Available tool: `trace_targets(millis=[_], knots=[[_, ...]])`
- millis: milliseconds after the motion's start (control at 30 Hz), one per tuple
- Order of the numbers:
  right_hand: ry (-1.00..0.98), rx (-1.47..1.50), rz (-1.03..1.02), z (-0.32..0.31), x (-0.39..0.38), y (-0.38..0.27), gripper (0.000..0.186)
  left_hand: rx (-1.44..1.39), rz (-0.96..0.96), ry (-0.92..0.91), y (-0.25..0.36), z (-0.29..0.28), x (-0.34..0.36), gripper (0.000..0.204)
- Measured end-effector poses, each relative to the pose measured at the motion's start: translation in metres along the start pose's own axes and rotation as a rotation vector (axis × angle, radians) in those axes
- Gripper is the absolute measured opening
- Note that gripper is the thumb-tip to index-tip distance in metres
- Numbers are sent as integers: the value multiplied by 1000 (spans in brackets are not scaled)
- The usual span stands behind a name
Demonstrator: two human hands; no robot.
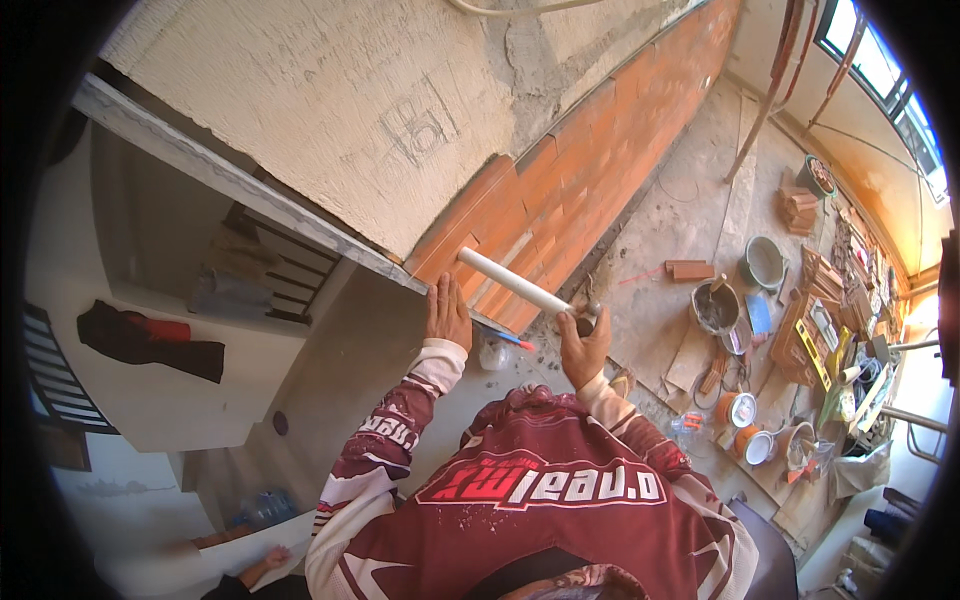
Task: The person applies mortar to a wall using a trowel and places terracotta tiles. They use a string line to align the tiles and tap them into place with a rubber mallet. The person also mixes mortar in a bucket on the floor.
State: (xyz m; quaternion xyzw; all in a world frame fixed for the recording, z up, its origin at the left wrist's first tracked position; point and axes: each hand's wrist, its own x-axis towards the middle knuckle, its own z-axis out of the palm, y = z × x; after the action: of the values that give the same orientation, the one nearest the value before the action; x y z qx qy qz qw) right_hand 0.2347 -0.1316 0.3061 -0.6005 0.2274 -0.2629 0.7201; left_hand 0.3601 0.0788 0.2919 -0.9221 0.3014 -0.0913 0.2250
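Note:
My right hand [585, 345] is closed around the near end of a white tube [515, 282]. The tube slants up to the left, and its far end meets the face of the terracotta tiles [560, 195] on the wall. A small rounded grey end shows beside my fingers; what it belongs to is unclear. Flat against the tiles by the wall's left edge lies my left hand [447, 315], fingers stretched out and holding nothing. A thin blue and orange stick [517, 338] juts out beneath the lowest tiles, beside my left hand.
Bare rough plaster [330, 110] adjoins the tiles. Left of the wall edge is a lower space with a railing [300, 270]. Buckets [764, 262], stacked tiles [690, 270] and a yellow level [813, 355] crowd the floor at right. Another person's hand [265, 568] shows lower left.

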Motion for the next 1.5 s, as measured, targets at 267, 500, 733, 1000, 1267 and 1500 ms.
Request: trace_targets(millis=[267, 500, 733, 1000, 1267, 1500], knots=[[80, -27, -269, 2, -6, 3, 22, -160, 8, -37, -4, -15, -4, 58], [64, 17, 45, -8, 1, -9, 22, -186, 8, 41, 5, -15, 1, 71], [351, -16, -95, -69, 33, -5, 22, -675, 243, 385, 20, -22, 33, 48], [393, 91, -18, -106, 85, -28, 23, -598, 227, 551, 55, -79, 192, 42], [286, 20, 38, -166, 149, -26, 23, -49, -87, 352, 90, -105, 291, 45], [235, -28, 63, -223, 194, -15, 23, -54, -199, 238, 106, -109, 304, 45]])
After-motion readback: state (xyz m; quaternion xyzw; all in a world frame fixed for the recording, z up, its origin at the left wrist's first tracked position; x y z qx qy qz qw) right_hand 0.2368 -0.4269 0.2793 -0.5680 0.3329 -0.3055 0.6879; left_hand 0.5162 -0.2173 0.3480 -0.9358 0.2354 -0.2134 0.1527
